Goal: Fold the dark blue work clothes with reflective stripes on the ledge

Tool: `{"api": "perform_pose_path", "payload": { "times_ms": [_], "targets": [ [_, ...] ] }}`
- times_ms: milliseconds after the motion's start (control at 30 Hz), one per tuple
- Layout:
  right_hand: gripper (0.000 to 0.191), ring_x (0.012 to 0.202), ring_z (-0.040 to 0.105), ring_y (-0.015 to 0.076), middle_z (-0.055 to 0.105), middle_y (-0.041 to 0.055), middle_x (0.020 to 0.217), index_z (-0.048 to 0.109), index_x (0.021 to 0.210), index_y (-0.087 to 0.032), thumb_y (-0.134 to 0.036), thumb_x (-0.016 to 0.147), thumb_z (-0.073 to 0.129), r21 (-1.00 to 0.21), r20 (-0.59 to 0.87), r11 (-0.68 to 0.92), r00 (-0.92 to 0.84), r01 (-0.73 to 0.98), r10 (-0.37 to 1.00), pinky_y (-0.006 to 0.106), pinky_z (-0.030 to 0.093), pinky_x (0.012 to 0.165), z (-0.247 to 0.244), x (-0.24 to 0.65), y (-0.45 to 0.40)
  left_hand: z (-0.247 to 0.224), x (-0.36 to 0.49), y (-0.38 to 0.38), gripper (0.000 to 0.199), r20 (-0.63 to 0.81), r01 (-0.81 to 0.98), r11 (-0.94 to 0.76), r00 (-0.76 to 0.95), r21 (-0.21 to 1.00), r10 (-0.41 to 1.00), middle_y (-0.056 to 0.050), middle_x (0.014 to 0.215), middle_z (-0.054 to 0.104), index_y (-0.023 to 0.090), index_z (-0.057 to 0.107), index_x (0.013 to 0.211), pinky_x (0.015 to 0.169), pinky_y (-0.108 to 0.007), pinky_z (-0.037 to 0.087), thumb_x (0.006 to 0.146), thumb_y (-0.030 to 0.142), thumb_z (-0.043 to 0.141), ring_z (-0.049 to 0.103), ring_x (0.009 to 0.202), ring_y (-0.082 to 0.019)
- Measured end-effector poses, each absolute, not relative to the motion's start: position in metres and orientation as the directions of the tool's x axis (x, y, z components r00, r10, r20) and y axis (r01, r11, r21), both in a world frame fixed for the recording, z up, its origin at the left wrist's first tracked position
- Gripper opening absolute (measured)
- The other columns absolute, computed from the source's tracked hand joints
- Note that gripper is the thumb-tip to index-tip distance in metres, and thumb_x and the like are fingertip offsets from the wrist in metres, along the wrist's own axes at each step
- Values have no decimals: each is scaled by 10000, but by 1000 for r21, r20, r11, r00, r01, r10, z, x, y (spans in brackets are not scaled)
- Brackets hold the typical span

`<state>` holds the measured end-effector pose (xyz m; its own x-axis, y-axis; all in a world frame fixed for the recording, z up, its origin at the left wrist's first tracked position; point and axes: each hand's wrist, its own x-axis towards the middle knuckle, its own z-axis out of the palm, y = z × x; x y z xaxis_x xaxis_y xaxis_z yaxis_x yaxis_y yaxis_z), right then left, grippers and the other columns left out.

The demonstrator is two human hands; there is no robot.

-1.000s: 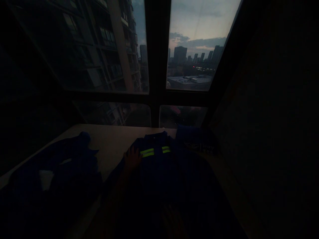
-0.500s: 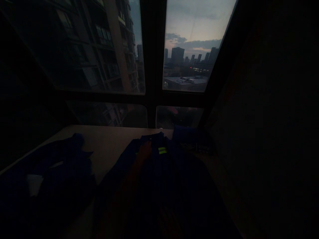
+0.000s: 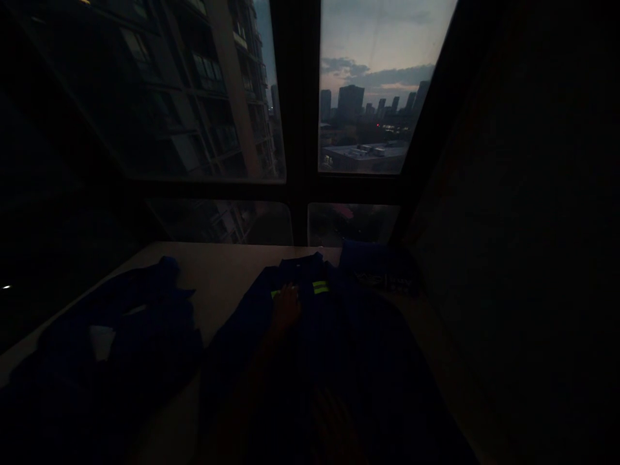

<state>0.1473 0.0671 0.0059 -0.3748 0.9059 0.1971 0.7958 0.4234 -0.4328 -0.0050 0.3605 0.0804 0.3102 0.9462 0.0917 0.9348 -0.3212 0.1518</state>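
A dark blue work jacket (image 3: 324, 336) with yellow-green reflective strips on its chest lies spread out, its collar toward the window. My left hand (image 3: 288, 303) rests on the chest beside the left strip, fingers stretched out flat and partly over it. Lower down, my right hand (image 3: 334, 416) shows very dimly over the front of the jacket, fingers extended and apart. Neither hand seems to grip the cloth. Darkness hides the jacket's lower part.
Another dark blue garment (image 3: 140, 336) lies crumpled on the left of the pale surface (image 3: 217, 271), with a white patch (image 3: 102, 341) showing on it. A dark blue item with pale lettering (image 3: 382, 274) sits at the back right. Framed windows rise behind; a dark wall stands right.
My left hand has moved from near the collar down the chest, toward me, uncovering more of the left strip. The view has shifted slightly. My right hand stays low over the jacket.
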Motion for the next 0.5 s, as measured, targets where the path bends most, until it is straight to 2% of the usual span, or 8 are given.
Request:
{"api": "perform_pose_path", "payload": {
  "times_ms": [100,200,333,400,500],
  "targets": [
    [817,1446,351,324,261,8,1603,230,1554,-350,-238,836,603,-508,125,344,-327,790,937,535,412,1133,26,145,63,73,-24,282,552,94,925,-295,281,241,955,-138,1595,350,175,454,1450,1187,-533,272,912,296,433,297,1478,-334],
    [699,1475,300,294,278,10,1611,296,1537,-335,-257,891,551,-554,130,304,-280,775,951,529,350,1177,36,145,58,60,-56,183,517,90,922,-197,177,334,980,-121,1570,398,239,523,1410,1197,-569,226,910,339,436,325,1466,-339],
    [579,1477,301,280,361,53,1586,403,1493,-281,-315,926,515,-634,166,285,-234,719,958,552,328,1179,35,146,58,46,-96,65,506,222,882,-84,-24,463,975,-78,1520,480,360,573,1360,1228,-564,131,857,407,546,366,1440,-353],
    [551,1465,325,278,417,67,1554,456,1460,-269,-354,920,522,-711,154,257,-212,655,965,557,325,1179,34,146,62,41,-108,29,512,253,915,-53,-55,400,966,-63,1527,477,358,557,1373,1214,-582,153,865,415,527,373,1436,-347],
    [531,1425,401,261,491,76,1501,514,1416,-255,-401,906,521,-843,81,163,-179,512,981,514,360,1172,38,156,70,34,-115,6,505,249,991,-58,27,118,968,-106,1519,485,258,562,1377,1155,-617,246,902,374,436,390,1420,-351]
  ]
}}
